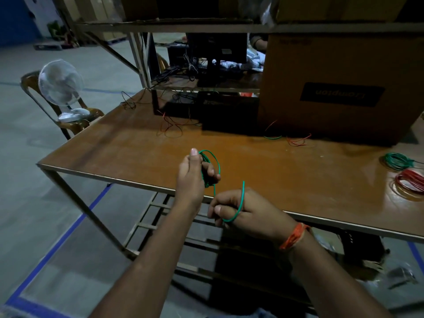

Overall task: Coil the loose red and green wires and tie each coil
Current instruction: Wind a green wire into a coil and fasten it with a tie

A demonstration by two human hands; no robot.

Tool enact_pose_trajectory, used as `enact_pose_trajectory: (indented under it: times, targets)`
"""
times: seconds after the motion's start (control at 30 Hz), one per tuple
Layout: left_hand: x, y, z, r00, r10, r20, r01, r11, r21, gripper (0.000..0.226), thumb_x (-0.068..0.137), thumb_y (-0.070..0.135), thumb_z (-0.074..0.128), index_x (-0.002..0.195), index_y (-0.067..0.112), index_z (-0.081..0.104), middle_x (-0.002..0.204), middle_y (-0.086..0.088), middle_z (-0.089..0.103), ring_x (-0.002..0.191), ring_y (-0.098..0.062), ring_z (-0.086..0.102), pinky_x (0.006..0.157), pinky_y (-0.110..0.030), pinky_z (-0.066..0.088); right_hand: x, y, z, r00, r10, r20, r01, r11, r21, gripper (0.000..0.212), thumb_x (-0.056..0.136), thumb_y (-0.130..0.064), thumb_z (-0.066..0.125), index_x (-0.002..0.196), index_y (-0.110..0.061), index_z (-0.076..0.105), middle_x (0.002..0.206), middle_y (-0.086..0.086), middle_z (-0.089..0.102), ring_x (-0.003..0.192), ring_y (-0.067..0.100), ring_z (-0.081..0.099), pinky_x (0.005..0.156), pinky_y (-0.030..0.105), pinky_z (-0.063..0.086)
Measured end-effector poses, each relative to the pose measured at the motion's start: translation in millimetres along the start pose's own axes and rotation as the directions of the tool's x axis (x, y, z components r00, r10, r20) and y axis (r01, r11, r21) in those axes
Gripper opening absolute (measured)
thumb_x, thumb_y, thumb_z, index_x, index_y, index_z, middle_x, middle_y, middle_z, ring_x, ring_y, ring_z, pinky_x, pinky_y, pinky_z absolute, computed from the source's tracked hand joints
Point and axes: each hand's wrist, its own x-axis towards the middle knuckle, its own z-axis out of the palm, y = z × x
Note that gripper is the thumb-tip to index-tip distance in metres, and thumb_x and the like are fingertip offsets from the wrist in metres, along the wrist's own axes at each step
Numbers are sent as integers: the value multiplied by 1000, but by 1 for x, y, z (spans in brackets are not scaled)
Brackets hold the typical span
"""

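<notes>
My left hand [193,174] grips a small coil of green wire [210,160] over the table's front edge, fingers curled round its loops. The coil's free tail runs down to my right hand [238,210], which pinches it; the tail bends round the fingers and its end sticks up. At the table's right edge lie a finished green coil [398,160] and a red coil [409,181]. Loose red wires [169,128] lie tangled mid-table, and short red and green pieces [296,140] lie by the big box.
The brown table [128,152] carries a large cardboard box [339,88] at the back right and a black box [229,113] in the middle. A metal rack with cartons stands behind. A white fan [60,86] sits on a chair at the left.
</notes>
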Motion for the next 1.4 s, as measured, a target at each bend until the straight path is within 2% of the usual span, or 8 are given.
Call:
enact_pose_trajectory:
  times: [0.17,0.47,0.6,0.73,0.87,1.0,1.2,1.4]
  targets:
    - [-2,1,-2,994,57,95,-67,992,110,38,111,34,31,85,10,43,54,3,54,50,-13,56,53,-25,49,2,-8,2,998,44,-42,-33,973,230,24,94,-12,50,92,2,69,77,14,64,70,21,59,61,20,48]
    - [1,-4,-16,939,247,240,-327,856,400,41,106,37,37,71,16,48,54,8,50,50,-4,44,50,-23,36,10,-23,-2,993,55,-105,4,870,493,20,88,-4,47,88,-1,67,74,14,65,69,23,58,60,22,48]
    - [4,-6,-19,941,239,239,-321,855,408,42,110,22,39,68,19,46,48,13,45,46,-2,40,48,-16,31,10,-27,-2,994,50,-102,14,839,544,20,78,0,50,88,0,68,75,15,65,74,29,55,61,23,49]
    - [5,-3,-19,932,254,258,-336,872,356,42,107,25,37,67,15,47,53,9,41,48,-2,40,48,-14,31,8,-33,-8,974,75,-215,70,800,596,23,91,-12,54,95,2,72,75,14,65,68,20,55,57,20,44]
    - [4,-6,-17,921,197,336,-295,916,271,50,102,49,37,68,15,49,53,2,41,46,-11,37,46,-27,28,5,-36,-25,940,53,-338,165,794,585,19,97,-8,56,99,2,73,73,11,65,62,13,55,56,17,45]
    - [5,-10,-8,875,172,452,-320,907,274,66,92,60,41,74,-3,47,56,2,36,47,-11,32,46,-29,20,1,-29,-44,907,20,-421,193,869,456,19,98,-3,54,104,-1,73,75,9,67,64,12,57,61,18,50]
    - [16,-18,21,814,22,581,-193,953,234,41,96,44,53,76,9,47,53,9,39,43,-8,29,43,-20,24,-2,3,-84,827,-62,-559,151,982,115,23,101,6,51,108,-6,70,84,10,72,76,14,67,72,23,54]
    - [35,-29,80,833,-50,550,101,993,-63,33,102,32,41,77,11,43,48,7,24,35,-7,16,40,-17,15,-9,50,-122,737,-68,-672,60,998,-35,10,98,-8,65,100,-16,71,86,-2,73,83,14,71,75,28,58]
